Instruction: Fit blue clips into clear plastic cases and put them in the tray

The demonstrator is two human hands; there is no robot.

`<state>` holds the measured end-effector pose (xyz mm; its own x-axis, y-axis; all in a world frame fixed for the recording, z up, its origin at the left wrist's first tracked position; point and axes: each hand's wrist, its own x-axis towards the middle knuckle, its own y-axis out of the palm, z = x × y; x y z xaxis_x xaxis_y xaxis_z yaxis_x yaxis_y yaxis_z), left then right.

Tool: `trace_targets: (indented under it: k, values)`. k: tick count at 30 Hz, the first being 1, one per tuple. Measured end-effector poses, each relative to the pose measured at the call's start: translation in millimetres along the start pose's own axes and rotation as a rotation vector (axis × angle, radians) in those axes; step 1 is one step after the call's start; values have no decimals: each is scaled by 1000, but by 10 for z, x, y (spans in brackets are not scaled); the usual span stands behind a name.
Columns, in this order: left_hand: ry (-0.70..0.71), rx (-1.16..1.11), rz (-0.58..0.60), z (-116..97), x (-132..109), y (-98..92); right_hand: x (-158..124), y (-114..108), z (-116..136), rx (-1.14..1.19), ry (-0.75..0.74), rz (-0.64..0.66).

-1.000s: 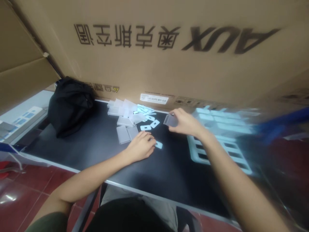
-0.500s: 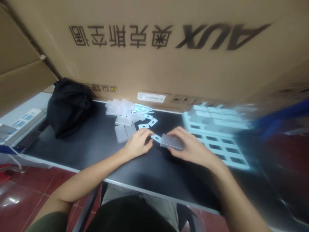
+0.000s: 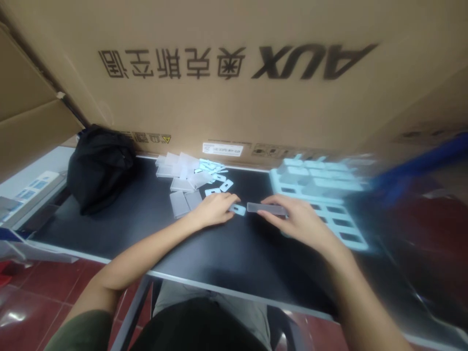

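Note:
My left hand (image 3: 218, 208) pinches a small light-blue flat plate with a slot (image 3: 239, 210) by its left end. Facing it, my right hand (image 3: 298, 219) grips a thin translucent plastic case (image 3: 266, 209), seen edge-on between thumb and fingers. A narrow gap lies between the plate's right end and the case. Behind my left hand are several loose translucent cases (image 3: 180, 204), some overlapping. Beside them lies a heap of light-blue slotted plates (image 3: 212, 167), with a single slotted plate (image 3: 226, 185) nearer to me.
To the right stands a light-blue rack (image 3: 314, 200) with rectangular openings, its rear rows filled with cases. A black cloth bag (image 3: 100, 170) sits at the left of the black table (image 3: 204, 258). A large cardboard box (image 3: 183, 107) walls off the back. A blue strip (image 3: 413, 170) crosses at right.
The case in my right hand has turned from showing its broad face to edge-on. Plate and case, touching or overlapping before, are now slightly apart. The view has shifted a little.

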<state>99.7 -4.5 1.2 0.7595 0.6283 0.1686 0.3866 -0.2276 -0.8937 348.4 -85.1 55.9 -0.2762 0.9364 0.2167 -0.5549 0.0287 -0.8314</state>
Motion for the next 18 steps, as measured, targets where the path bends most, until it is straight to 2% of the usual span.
trace_targets:
  k: [4,10,13,18]
  values:
    - [-11,-369,-126,32,-73,64,-27,36,61,40,-33,7]
    - [-154,-653,-246,-21,-133,54,-27,138,134,83,-70,-1]
    - [-234,-885,-263,-59,-126,58,-30,195,149,53,-90,-63]
    - [-456,-1376,-197,-122,-127,114,-27,333,169,100,-97,-194]
